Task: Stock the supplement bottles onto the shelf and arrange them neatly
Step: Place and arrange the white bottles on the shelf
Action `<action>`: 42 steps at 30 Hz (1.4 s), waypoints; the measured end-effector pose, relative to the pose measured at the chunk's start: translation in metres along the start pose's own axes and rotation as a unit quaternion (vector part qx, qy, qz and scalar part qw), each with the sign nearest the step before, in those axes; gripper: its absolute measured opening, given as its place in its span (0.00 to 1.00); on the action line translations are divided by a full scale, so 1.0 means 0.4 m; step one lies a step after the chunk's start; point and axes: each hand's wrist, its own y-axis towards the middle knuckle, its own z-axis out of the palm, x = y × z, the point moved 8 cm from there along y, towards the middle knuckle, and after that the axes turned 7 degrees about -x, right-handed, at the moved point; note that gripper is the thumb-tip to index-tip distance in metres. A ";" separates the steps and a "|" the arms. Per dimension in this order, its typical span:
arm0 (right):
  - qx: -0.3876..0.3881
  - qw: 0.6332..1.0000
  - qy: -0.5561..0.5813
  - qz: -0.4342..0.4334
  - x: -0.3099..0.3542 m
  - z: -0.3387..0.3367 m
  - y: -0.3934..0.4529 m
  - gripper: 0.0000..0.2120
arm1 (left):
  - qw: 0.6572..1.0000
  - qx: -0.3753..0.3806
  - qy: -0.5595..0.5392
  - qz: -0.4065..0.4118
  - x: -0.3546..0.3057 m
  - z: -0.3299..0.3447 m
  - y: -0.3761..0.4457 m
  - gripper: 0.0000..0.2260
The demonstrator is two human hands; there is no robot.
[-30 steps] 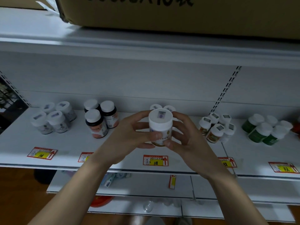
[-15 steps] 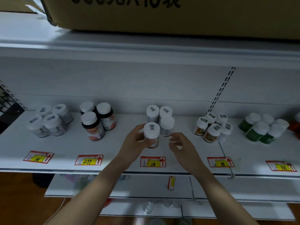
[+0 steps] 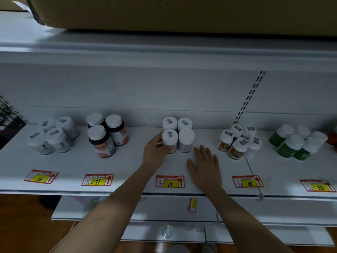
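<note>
A white-capped supplement bottle (image 3: 170,139) stands on the white shelf (image 3: 127,165) as the front-left one of a square of white bottles, above the 118 price tag (image 3: 170,181). My left hand (image 3: 155,149) is wrapped around its left side and base. Its neighbour (image 3: 186,139) stands right beside it, with two more bottles behind. My right hand (image 3: 205,165) lies flat and open on the shelf, just in front and right of that group, holding nothing.
Other bottle groups stand along the shelf: pale ones (image 3: 52,136) at far left, dark brown ones (image 3: 105,134), orange-labelled ones (image 3: 238,141), green ones (image 3: 295,143) at right. A cardboard box (image 3: 182,13) sits on the shelf above. A lower shelf (image 3: 182,216) juts out below.
The bottle went from being held up in both hands to standing on the shelf at the group's front left. My right hand let go and dropped flat onto the shelf.
</note>
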 end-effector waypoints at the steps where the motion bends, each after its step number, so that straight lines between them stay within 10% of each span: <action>1: -0.003 1.000 -0.001 -0.001 0.000 0.001 -0.001 0.43 | 1.000 -0.008 0.004 -0.001 0.003 -0.001 0.003 0.23; 32: -0.029 0.999 0.014 0.000 -0.004 -0.009 0.001 0.35 | 0.981 0.060 0.121 -0.140 -0.094 0.067 0.192 0.18; 42: -0.024 0.997 0.072 0.021 -0.013 -0.020 0.005 0.28 | 0.992 -0.077 0.067 -0.069 -0.178 -0.049 0.204 0.22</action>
